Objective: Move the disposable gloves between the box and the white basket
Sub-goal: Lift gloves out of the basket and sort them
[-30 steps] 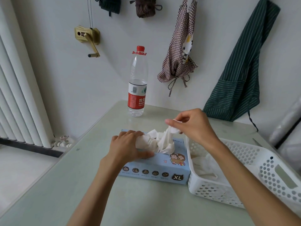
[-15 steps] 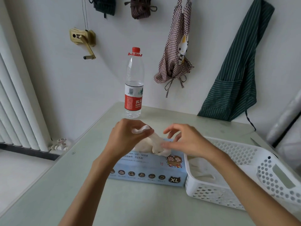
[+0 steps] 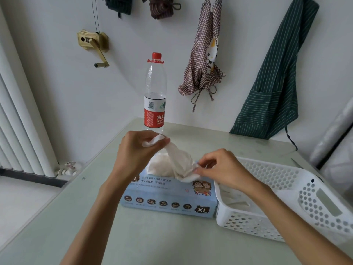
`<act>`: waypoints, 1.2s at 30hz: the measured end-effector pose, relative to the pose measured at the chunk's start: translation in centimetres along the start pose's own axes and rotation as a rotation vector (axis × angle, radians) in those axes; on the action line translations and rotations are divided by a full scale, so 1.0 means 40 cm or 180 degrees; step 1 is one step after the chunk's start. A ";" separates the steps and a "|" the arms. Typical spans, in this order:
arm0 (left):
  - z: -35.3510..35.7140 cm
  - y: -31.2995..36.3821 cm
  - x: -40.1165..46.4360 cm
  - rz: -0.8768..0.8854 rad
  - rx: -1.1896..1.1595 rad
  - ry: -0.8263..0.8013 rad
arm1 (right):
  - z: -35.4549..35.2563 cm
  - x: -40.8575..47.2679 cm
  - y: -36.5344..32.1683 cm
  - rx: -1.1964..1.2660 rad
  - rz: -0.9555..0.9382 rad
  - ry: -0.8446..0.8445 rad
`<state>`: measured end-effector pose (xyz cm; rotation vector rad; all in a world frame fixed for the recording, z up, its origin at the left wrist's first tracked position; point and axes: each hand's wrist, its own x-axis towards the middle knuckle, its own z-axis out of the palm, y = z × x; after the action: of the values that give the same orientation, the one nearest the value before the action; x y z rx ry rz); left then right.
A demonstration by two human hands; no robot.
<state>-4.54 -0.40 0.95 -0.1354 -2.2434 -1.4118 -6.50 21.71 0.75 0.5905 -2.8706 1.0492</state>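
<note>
White gloves (image 3: 172, 165): bunched above the box opening, stretched between both hands.
Box (image 3: 168, 197): pale blue card, marked "XL" and "100", laid just beside the white basket (image 3: 286, 203).
Left hand (image 3: 137, 152): curled, glove end pinched.
Right hand (image 3: 221, 167): fingertips pinched on glove edge.
Bottle (image 3: 155, 96): red label, "NONGFU" partly readable.

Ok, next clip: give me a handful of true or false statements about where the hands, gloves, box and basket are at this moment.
1. The left hand pinches a white glove above the box. True.
2. The right hand rests inside the basket. False: it pinches the glove's other end over the box.
3. The basket sits to the right of the box. True.
4. The water bottle lies on its side. False: it stands upright behind the box.
</note>
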 end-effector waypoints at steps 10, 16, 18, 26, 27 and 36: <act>0.002 0.032 -0.006 0.0082 -0.0329 -0.0048 | -0.029 0.017 -0.039 0.0324 -0.0064 -0.0155; -0.001 0.036 -0.010 0.0379 -0.0498 -0.0602 | -0.072 0.038 -0.077 0.0124 -0.0340 -0.0277; 0.003 0.013 -0.007 0.0323 -0.0238 -0.0759 | -0.112 0.028 -0.075 0.0070 -0.0331 -0.0278; 0.061 -0.054 -0.012 0.0658 0.1540 -0.1468 | -0.145 -0.046 -0.044 -0.1282 -0.0610 -0.0639; 0.065 -0.061 -0.013 0.0675 0.1751 -0.1500 | -0.154 -0.046 -0.041 -0.1208 -0.0634 -0.0564; 0.070 -0.066 -0.019 0.0504 0.1751 -0.1405 | -0.238 -0.038 -0.047 0.0352 -0.0123 -0.0654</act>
<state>-5.70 0.95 -2.54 -0.4618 -2.8182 -0.6874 -5.38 26.87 9.03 0.8023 -2.9728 1.2151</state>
